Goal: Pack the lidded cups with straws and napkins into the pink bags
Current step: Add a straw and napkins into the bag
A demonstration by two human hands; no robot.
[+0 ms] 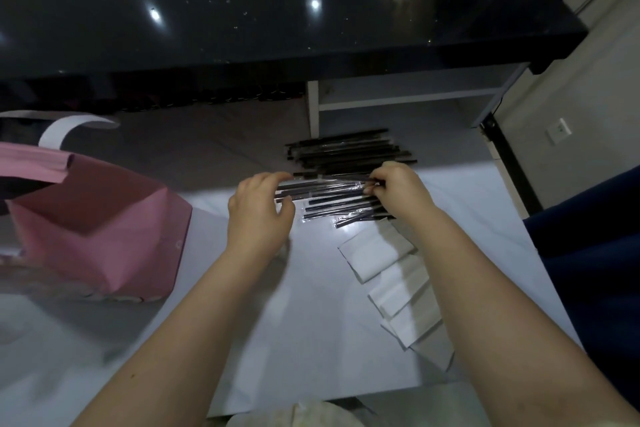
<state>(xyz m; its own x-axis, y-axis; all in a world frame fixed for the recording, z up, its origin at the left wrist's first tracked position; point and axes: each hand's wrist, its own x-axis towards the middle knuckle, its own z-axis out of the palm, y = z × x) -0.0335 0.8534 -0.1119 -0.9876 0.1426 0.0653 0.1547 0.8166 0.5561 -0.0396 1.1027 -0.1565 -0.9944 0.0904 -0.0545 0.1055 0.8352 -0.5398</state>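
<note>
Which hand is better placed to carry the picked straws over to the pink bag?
Left, probably. The left hand grips the wrapped straws at the end nearer the pink bag, which sits open on that side. The right hand pinches the far end and would have to cross over.
</note>
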